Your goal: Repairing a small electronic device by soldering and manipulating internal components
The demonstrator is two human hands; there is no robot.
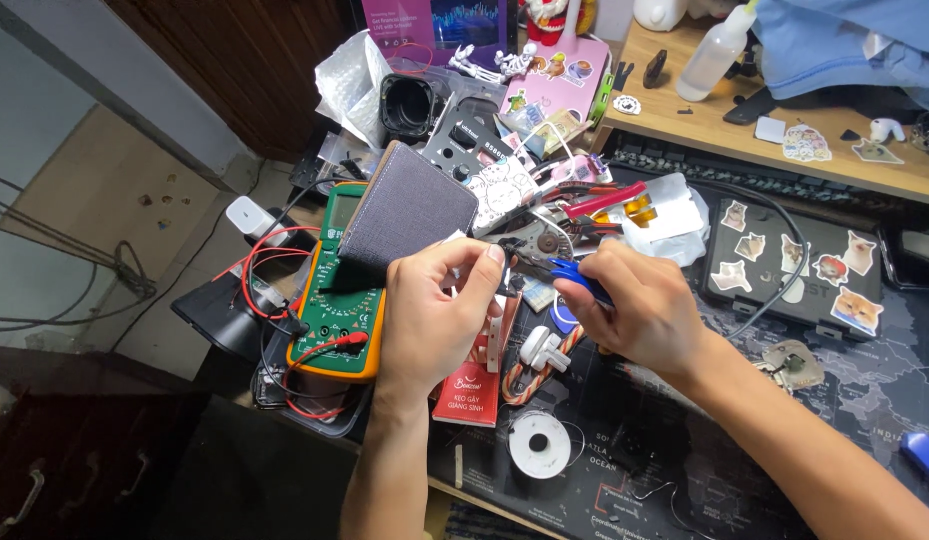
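Cluttered desk, covered by a dark desk mat printed with a world map (844, 390). Nearest, at 6 o'clock on that mat, a small white spool of thin solder wire (539, 445), lying flat. Just beyond it, toward 12, a white plug adaptor (540, 349) on a red-and-white striped cable (544, 372), beside a flat red packet (470, 394).

At centre, the left hand (434, 320), fingers curled, thumb and forefinger pinched on a small dark part (508, 288) too tiny to identify. Close at 3 o'clock, the right hand (639, 310), closed around blue-handled cutting pliers (576, 277), metal jaws pointing toward the pinched part — touching it or not, impossible to tell.

At 9 o'clock of the left hand, a green multimeter in an orange case (339, 300), red and black leads looped beside it. Resting on its top end, a grey fabric-covered wallet (409, 215). At 3 o'clock of the right hand, a black box covered with cat stickers (794, 265).

Farther, at 12 o'clock, red-handled pliers (604, 200) in a heap of small items, a black lens-like cylinder (408, 105) and a pink sticker-covered case (556, 85). Farthest, at 1 o'clock, a translucent squeeze bottle (714, 50) on a wooden shelf (704, 130).
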